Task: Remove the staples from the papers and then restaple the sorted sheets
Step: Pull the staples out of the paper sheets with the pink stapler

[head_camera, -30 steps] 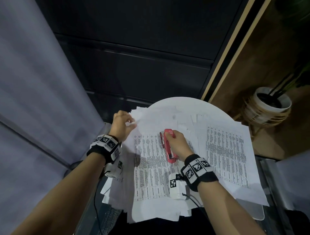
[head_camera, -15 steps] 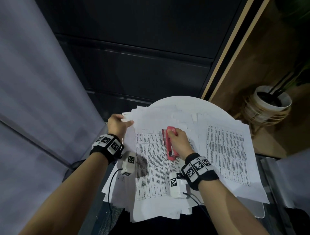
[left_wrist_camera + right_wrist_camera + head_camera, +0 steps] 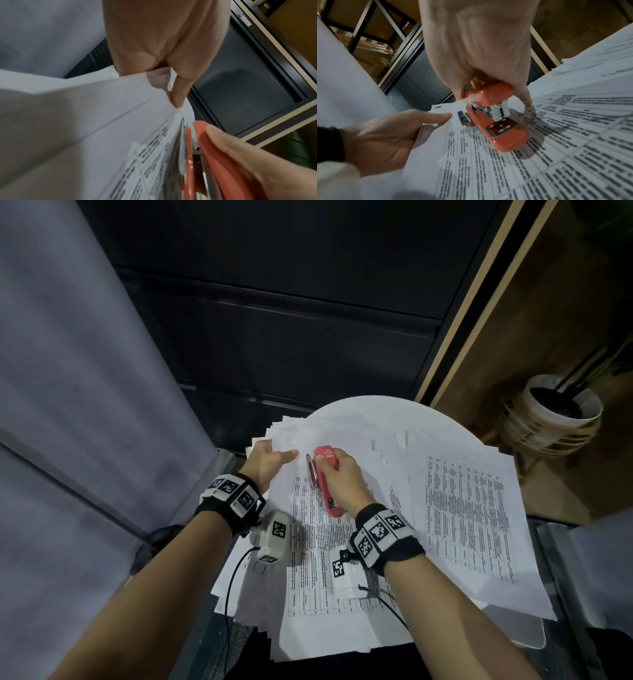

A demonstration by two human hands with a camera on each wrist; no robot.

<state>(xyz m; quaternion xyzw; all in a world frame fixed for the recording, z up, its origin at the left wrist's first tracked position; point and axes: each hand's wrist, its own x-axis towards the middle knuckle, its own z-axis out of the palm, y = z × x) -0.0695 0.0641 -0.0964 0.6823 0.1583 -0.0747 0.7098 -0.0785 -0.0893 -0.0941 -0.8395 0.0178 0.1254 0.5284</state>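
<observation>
The right hand (image 3: 339, 477) clamps the stapler (image 3: 327, 481) — long axis pointing away from the person. The left hand (image 3: 269, 462) pinches the papers' (image 3: 308, 539) far-left corner, just left of the stapler's nose.

The scene is dim, with dark panels beyond the hands nearly black. The white papers (image 3: 462, 508) are the brightest area, pale bluish, printing legible between the hands. Light falls from above: in the right wrist view the stapler (image 3: 498, 121) casts a soft grey shadow onto the sheet just beneath and beside it, and its metal parts carry small glints. The left wrist view is smeared with blur, worst on paper nearest the lens. Straight edges bow toward every frame's border.
</observation>
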